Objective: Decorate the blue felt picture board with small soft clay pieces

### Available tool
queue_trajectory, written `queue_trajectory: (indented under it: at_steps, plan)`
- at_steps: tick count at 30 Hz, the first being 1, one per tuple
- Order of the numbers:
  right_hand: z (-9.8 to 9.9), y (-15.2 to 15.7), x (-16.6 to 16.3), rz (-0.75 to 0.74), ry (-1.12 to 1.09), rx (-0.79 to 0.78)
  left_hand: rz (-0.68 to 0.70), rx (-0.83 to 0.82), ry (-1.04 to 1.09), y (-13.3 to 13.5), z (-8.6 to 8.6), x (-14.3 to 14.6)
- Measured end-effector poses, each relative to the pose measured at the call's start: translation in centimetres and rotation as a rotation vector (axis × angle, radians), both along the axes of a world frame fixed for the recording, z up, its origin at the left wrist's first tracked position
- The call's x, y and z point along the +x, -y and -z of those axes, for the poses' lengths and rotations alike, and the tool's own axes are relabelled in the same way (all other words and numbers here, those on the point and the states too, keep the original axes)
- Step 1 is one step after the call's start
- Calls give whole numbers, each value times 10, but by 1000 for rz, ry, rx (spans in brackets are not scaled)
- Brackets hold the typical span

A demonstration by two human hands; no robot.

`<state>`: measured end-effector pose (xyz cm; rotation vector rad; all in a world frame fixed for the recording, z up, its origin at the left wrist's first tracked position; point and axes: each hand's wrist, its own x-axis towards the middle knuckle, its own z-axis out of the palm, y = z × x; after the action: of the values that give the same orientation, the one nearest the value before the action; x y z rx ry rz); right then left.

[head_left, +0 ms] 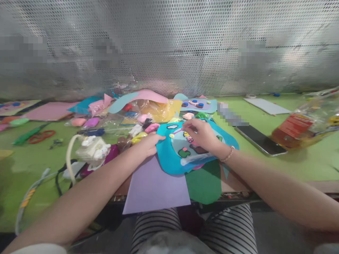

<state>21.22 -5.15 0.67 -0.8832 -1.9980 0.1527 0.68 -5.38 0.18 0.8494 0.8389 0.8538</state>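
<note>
A blue craft sheet [169, 158] decorated with small clay shapes lies on the green table [291, 165] in front of me. My left hand [149, 144] rests on its left edge, fingers curled and pressing the sheet down. My right hand [202, 134] is over the middle of the sheet, fingers pinched on a thin pink stick [178, 132] whose tip touches a small yellow clay piece [172, 135]. A bracelet [228, 154] circles my right wrist. A lilac sheet [156, 187] and a green sheet [205, 185] lie under the blue one, overhanging the table edge.
Lumps of coloured clay [144, 127] and crinkled plastic bags sit behind the sheet. A phone [261, 140] lies to the right, next to a bag with an orange packet [293, 132]. On the left are red scissors [41, 136], a green tool [28, 134] and a white plush bag charm [92, 150]. A perforated metal screen [169, 46] backs the table.
</note>
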Motion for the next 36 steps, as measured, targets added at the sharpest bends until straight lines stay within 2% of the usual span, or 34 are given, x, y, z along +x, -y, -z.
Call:
queue_trajectory:
  at_steps: [12,19,28,36]
  plan:
    - [0,1,0,-7,-9,-21,60,32,44,-2,3,-1]
    - [-1,3,-1,7,1,-41,3,-35,9,-2,3,-1]
    - [-3,5,-3,-2,-91,-111,30,-24,5,-4,4,-3]
    - [-22,9,9,-69,-175,-218,-7,102,-117,1,-1,-3]
